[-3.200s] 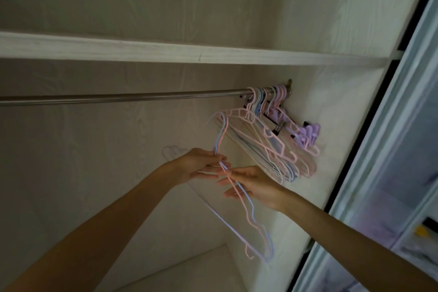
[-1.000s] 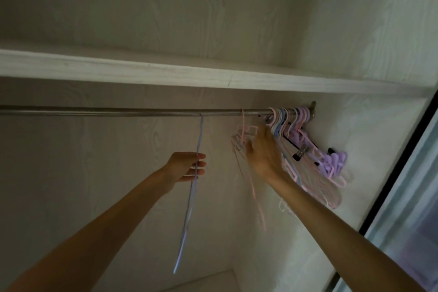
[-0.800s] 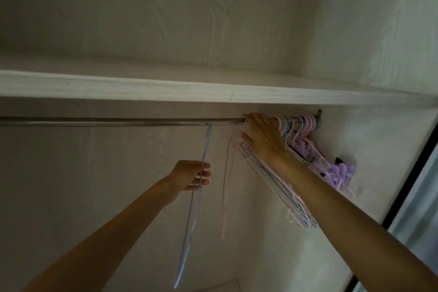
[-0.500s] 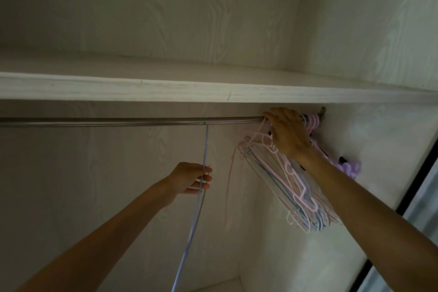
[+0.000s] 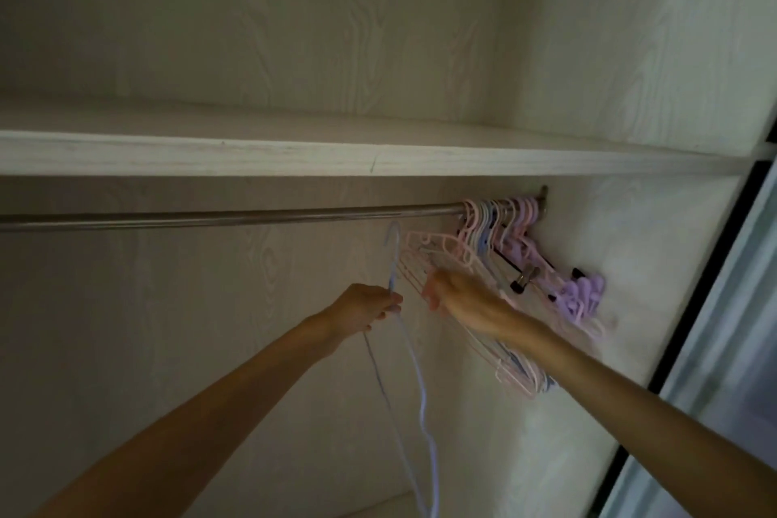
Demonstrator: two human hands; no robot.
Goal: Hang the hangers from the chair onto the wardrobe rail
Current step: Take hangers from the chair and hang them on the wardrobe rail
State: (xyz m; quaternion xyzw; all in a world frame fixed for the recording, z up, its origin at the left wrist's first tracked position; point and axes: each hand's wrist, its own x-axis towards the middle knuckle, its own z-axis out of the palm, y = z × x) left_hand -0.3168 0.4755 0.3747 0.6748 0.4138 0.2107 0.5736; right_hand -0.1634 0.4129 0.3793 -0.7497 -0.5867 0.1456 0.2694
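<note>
Head view puts your left hand (image 5: 370, 305) below the wardrobe rail (image 5: 235, 218), its fingers pinched round the neck of a pale blue hanger (image 5: 416, 370). That hanger's hook sits just under the rail, off the bar, while its thin body trails down past your forearm toward the bottom edge of the frame.

Your right hand (image 5: 452, 294) is just beside the left, fingers loosely extended and gripping nothing. It lies against the lower edge of the bunch of pink hangers (image 5: 475, 265) — whether it actually presses on them is hard to tell in this dim light. The bunch hangs from the right end of the rail, hooks packed tight together against the wardrobe's side wall (image 5: 630, 265), bodies fanned out at a slant. Behind them, nearest the wall, hang some purple clip hangers (image 5: 582, 294) with dark bars.

A white shelf (image 5: 294, 158) runs across above the rail.

Half a second ago your right hand was up at the rail, on the hooks of the bunch; it has now dropped down and to the left, away from the bar and close to your left hand. The blue hanger's hook was over the rail then — now it has come off and sits just beneath. Your left hand keeps the same pinch on it.
</note>
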